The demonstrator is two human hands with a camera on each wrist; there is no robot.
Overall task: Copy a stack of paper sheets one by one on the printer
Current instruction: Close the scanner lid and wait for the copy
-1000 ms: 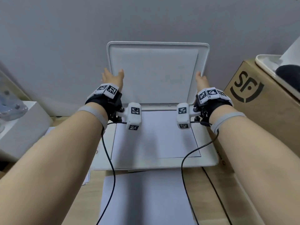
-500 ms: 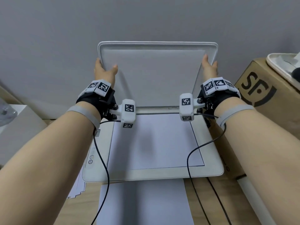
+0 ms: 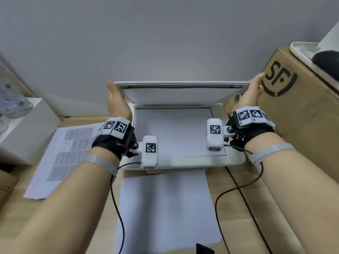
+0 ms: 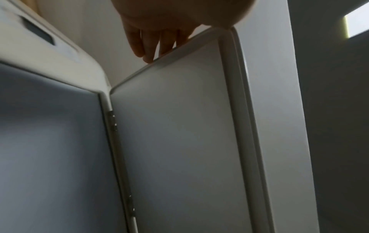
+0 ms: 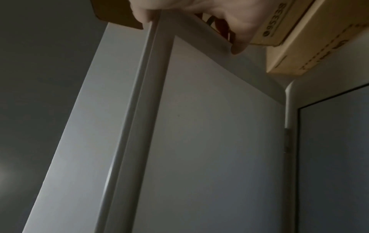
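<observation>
The white printer stands mid-table with its scanner lid tilted partway down over the glass. A blank-side-up sheet lies on the glass. My left hand lies with straight fingers along the lid's left edge near its free corner. My right hand pinches the lid's right corner, thumb on the inner rim and the other fingers on the outer side. A stack of printed sheets lies left of the printer.
A blank sheet lies on the table in front of the printer. A tall cardboard box stands close against the right side, with a tray on top. A white box sits at the left. Cables trail from both wrists.
The lid has swung from nearly upright down toward the glass. Both hands slid to its free corners and came toward me with it.
</observation>
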